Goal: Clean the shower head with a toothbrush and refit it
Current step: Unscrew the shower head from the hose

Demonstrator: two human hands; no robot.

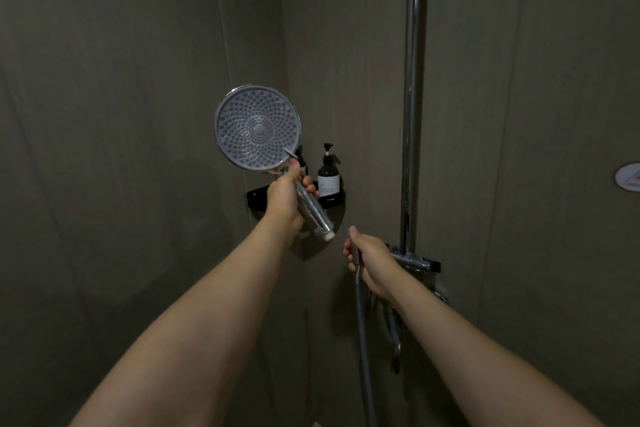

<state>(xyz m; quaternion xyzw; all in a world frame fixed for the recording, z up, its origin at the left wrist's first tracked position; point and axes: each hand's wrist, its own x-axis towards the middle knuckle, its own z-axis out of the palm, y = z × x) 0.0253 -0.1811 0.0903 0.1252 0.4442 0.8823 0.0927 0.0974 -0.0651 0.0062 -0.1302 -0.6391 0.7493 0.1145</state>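
Note:
The round grey shower head point(258, 128) faces me, its nozzle plate upright at centre left. My left hand point(285, 196) grips its clear handle, whose white threaded end point(327, 236) points down to the right and is detached from the hose. A short gap to the right, my right hand point(369, 262) is closed around the end of the metal hose point(362, 333), which hangs down from my fist. No toothbrush is in view.
A chrome riser pipe point(412, 97) runs up the wall at right, above the mixer valve point(415, 262). In the corner a black shelf point(334, 201) carries a dark pump bottle point(328, 177). A white round fitting point(628, 177) sits at the far right wall.

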